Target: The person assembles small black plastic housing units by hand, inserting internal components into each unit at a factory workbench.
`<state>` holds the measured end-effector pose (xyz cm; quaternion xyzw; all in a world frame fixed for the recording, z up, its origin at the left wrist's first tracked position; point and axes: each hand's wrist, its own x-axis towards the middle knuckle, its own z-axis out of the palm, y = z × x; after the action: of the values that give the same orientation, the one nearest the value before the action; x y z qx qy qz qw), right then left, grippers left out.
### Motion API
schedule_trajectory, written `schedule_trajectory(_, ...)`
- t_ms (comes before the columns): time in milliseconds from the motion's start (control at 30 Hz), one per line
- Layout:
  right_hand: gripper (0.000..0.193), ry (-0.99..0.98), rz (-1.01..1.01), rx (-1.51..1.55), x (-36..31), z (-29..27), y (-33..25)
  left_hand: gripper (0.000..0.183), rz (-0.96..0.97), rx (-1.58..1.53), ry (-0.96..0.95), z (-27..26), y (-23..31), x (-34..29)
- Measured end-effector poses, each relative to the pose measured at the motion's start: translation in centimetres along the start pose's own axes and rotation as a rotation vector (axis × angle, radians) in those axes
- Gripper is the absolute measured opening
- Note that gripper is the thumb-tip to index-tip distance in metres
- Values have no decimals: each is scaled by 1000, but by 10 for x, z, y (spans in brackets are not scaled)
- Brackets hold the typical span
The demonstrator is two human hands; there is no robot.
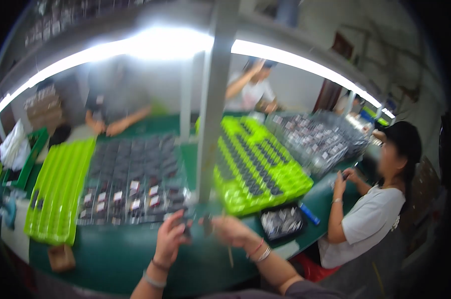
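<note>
Head view, only one. Motion blur around the fingers. Left hand (169, 236) raised over the green counter (200, 261), fingers curled, pinching a small dark piece (187, 227); exact kind too blurred to tell. Right hand (235, 231) just beside it, fingertips together on a small grey piece (207, 224), also blurred. Thin pale stick (230, 255) shows at the right hand, pointing down; can't tell if gripped. The two pieces sit near each other between the hands, apart.

Behind left hand: clear plastic tray (131, 222), rows of dark parts, front ones with white-and-orange labels. Left of it, lime-green ribbed tray (61, 187), a few dark pieces at its left side. Small brown open box (61, 258) near the counter's front edge.

Beyond right hand: second lime-green tray (296, 180), rows of dark parts in its grooves. Just in front, black box (283, 236) of small pale pieces, blue marker-like item (310, 214) beside it. Clear trays with labelled parts farther back right. Grey post (216, 104) stands between the tray groups. Co-worker at right (367, 214), white T-shirt, black cap, both hands at a small dark item. More people across the counter.
</note>
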<state>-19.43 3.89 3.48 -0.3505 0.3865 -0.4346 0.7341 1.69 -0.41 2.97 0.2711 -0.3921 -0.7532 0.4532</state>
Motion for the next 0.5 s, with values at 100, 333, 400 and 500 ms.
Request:
schedule_trajectory(100, 33, 24, -36, -27, -2, 5, -12, 50, -4, 63, -54, 7, 5, 8)
schedule_trajectory(333, 45, -52, -38, 16, 14, -12, -1, 47, 34, 181, -68, 1, -7, 17)
schedule_trajectory(400, 45, -77, -38, 15, 8, -6, -4, 47, 22, 194, -74, 1, -9, 12)
schedule_trajectory(500, 45, -61, -35, -37, 2, -1, 2, 46, 14, 208, -91, 1, -6, 4)
